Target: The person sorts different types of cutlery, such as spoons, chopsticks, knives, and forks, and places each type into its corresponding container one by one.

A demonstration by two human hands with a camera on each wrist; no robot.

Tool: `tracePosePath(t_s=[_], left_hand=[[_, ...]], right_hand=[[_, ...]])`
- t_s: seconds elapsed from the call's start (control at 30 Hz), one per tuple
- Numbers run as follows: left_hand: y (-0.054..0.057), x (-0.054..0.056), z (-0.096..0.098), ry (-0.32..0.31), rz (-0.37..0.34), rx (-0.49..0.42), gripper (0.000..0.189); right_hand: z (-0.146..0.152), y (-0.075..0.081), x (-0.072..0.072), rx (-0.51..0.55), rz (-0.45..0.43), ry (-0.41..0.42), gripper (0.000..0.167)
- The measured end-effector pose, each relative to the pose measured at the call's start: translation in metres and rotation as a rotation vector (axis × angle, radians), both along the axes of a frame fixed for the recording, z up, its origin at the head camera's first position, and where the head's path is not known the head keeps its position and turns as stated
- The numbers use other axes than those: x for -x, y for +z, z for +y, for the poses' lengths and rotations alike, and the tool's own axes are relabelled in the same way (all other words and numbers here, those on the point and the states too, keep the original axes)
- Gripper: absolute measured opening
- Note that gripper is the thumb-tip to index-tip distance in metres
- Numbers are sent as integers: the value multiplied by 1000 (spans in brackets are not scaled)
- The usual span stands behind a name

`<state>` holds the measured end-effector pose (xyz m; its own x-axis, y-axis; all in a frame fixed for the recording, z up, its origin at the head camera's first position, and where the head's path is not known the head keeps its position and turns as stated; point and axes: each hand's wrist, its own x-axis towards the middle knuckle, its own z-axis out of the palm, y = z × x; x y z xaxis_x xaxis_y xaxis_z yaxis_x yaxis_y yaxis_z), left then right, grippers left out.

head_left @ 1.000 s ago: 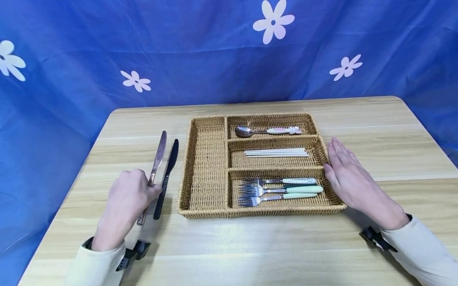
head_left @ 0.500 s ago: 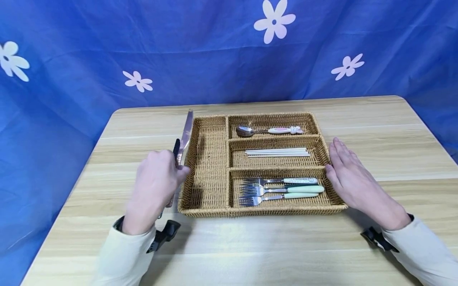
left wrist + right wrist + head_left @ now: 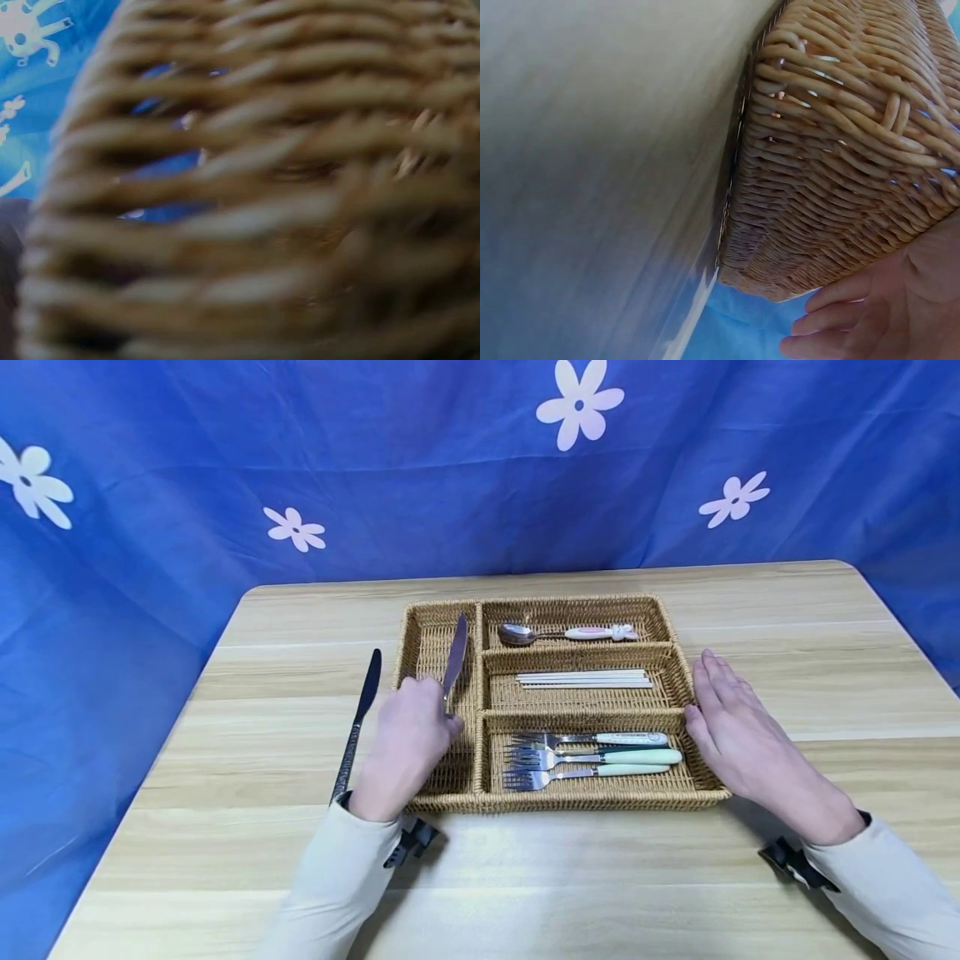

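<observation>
My left hand (image 3: pixel 408 735) grips the handle of a shiny table knife (image 3: pixel 457 652), blade pointing away, over the long left compartment of a wicker cutlery tray (image 3: pixel 585 803). The handle is mostly hidden by the hand. In the left wrist view, blurred wicker (image 3: pixel 262 165) fills most of the picture and the hand does not show. My right hand (image 3: pixel 738 735) lies along the tray's right side, fingers straight. The right wrist view shows those fingers (image 3: pixel 840 319) beside the tray's outer wall (image 3: pixel 817 180). A black knife (image 3: pixel 358 718) lies on the table left of the tray.
The tray's right side has three compartments: a spoon (image 3: pixel 517 634) at the back, white chopsticks (image 3: pixel 585 678) in the middle, several forks (image 3: pixel 637 757) in front. Behind the wooden table (image 3: pixel 570 885) hangs a blue curtain (image 3: pixel 420 460) with white flowers.
My left hand has carried the shiny knife rightward from beside the black knife, across the tray's left rim, to over the left compartment. The right hand has stayed at the tray's side.
</observation>
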<state>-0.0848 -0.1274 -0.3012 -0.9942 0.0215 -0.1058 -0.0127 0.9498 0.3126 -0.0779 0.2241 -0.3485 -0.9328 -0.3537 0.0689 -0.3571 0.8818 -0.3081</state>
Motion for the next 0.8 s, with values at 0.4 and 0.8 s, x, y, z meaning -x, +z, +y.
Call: tracePosePath(t_s=[0.4,0.8], left_hand=[[-19,9,13,36,-21,42,19],[-34,3,21,37,51,114,11]], right_hand=[[1,0,-1,6,13,9,61],[1,1,0,-43,28,29,61]])
